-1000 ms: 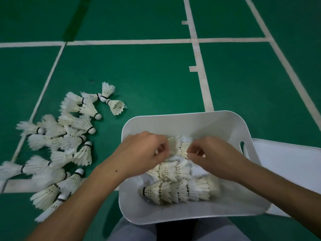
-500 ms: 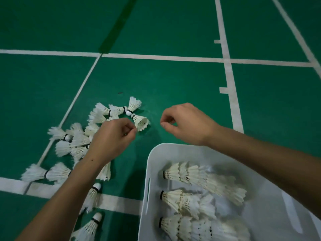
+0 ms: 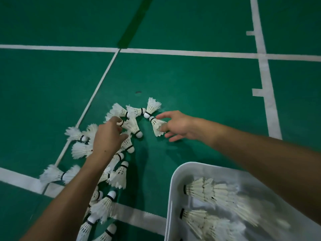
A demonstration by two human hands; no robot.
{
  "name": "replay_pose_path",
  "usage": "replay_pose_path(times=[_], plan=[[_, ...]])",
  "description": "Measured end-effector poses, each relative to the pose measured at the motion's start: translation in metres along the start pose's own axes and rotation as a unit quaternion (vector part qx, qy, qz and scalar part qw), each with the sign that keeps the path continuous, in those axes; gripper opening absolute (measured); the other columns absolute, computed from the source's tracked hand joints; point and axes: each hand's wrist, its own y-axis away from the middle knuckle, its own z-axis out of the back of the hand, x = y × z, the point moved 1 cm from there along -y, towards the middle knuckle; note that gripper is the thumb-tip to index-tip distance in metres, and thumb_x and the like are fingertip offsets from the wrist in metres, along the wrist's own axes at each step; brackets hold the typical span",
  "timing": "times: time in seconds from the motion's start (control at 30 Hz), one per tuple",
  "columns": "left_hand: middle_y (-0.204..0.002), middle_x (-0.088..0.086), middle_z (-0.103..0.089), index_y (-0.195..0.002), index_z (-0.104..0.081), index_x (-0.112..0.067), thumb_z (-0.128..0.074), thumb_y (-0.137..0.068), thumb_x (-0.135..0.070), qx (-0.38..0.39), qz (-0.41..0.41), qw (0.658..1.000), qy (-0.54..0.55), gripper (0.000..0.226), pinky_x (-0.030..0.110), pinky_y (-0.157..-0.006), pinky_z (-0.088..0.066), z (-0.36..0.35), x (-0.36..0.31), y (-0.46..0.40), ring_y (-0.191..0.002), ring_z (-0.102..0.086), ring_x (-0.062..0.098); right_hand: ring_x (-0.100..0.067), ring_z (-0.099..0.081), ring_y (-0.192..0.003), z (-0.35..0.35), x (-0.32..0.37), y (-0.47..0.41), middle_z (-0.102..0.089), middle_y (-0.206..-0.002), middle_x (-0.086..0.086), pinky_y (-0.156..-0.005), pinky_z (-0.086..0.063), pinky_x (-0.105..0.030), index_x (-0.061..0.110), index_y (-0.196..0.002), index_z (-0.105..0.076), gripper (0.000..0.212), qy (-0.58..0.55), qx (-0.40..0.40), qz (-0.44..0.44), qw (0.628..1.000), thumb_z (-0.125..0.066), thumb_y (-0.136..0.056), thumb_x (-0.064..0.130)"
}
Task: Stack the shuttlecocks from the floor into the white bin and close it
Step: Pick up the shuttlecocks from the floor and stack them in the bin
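Several white feather shuttlecocks (image 3: 119, 176) lie scattered on the green floor at lower left. My left hand (image 3: 107, 138) reaches into the pile, and its index finger and thumb pinch the feathers of one shuttlecock (image 3: 132, 126). To the right, my right hand (image 3: 178, 126) reaches for another shuttlecock (image 3: 156, 125). Its thumb lies on that one's feather skirt and its index finger stretches above it. The open white bin (image 3: 172, 188) stands at lower right. It holds rows of nested shuttlecocks (image 3: 208, 190) lying on their sides. No lid is in view.
White court lines (image 3: 173, 52) cross the green floor (image 3: 191, 87). One runs under the pile at the lower left. A small dark mark (image 3: 138, 92) lies just beyond the shuttlecocks.
Both hands have left the bin and moved left and down onto the floor pile. Each now touches a shuttlecock. My view has swung left with them.
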Motion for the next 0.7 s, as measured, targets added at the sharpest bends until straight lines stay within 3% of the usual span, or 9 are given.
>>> replay_pose_path(times=[0.13, 0.23, 0.3, 0.37, 0.53, 0.7], plan=[[-0.100, 0.004, -0.075, -0.144, -0.056, -0.019, -0.090, -0.082, -0.024, 0.050, 0.002, 0.999, 0.017, 0.071, 0.043, -0.081, -0.061, -0.010, -0.002, -0.008, -0.087, -0.071, 0.023, -0.024, -0.064, -0.104, -0.012, 0.002, -0.012, -0.065, -0.129, -0.009, -0.091, -0.059, -0.039, 0.026, -0.146, -0.051, 0.051, -0.041, 0.003, -0.020, 0.999, -0.064, -0.100, 0.010], [-0.085, -0.005, -0.072, -0.120, -0.066, -0.019, -0.086, -0.087, -0.030, 0.018, 0.003, 0.999, 0.043, 0.041, 0.045, -0.075, -0.063, -0.011, -0.003, -0.010, -0.075, -0.070, 0.015, -0.027, -0.069, -0.115, -0.014, 0.004, -0.015, -0.068, -0.127, -0.013, -0.091, -0.060, -0.038, 0.015, -0.134, -0.058, 0.036, -0.071, -0.029, -0.015, 0.997, -0.064, -0.099, 0.009], [-0.080, -0.006, -0.072, -0.099, -0.068, -0.019, -0.082, -0.091, -0.031, 0.011, -0.012, 0.997, 0.075, 0.020, 0.038, -0.069, -0.061, -0.008, -0.008, -0.008, -0.071, -0.070, 0.014, -0.022, -0.072, -0.106, -0.011, 0.004, -0.012, -0.072, -0.120, -0.011, -0.087, -0.061, -0.035, 0.015, -0.124, -0.065, 0.026, -0.063, -0.052, 0.004, 0.997, -0.065, -0.098, 0.011], [-0.075, -0.004, -0.071, -0.090, -0.069, -0.019, -0.080, -0.093, -0.030, 0.017, -0.051, 0.994, 0.100, 0.015, 0.029, -0.061, -0.053, -0.006, -0.017, 0.000, -0.065, -0.066, 0.012, -0.018, -0.072, -0.091, -0.008, 0.003, -0.003, -0.076, -0.111, -0.008, -0.085, -0.062, -0.034, 0.016, -0.115, -0.070, 0.018, -0.044, -0.076, 0.030, 0.996, -0.068, -0.098, 0.016], [-0.073, -0.009, -0.068, -0.092, -0.077, -0.019, -0.080, -0.091, -0.032, -0.040, -0.132, 0.977, 0.162, 0.013, 0.010, -0.056, -0.038, 0.014, -0.049, 0.034, -0.061, -0.057, 0.000, -0.029, -0.076, -0.076, 0.001, 0.000, 0.037, -0.079, -0.094, -0.015, -0.082, -0.065, -0.045, 0.015, -0.099, -0.074, 0.019, -0.003, -0.173, 0.118, 0.978, -0.084, -0.086, 0.024], [-0.087, -0.002, -0.071, -0.096, -0.082, -0.013, -0.084, -0.089, -0.022, -0.164, -0.317, 0.919, 0.165, 0.012, 0.008, -0.067, -0.039, 0.059, -0.090, 0.091, -0.072, -0.055, -0.009, -0.015, -0.069, -0.068, 0.022, -0.001, 0.126, -0.075, -0.087, 0.003, -0.076, -0.062, -0.045, 0.023, -0.092, -0.075, 0.017, 0.041, -0.285, 0.241, 0.927, -0.085, -0.080, 0.017]])
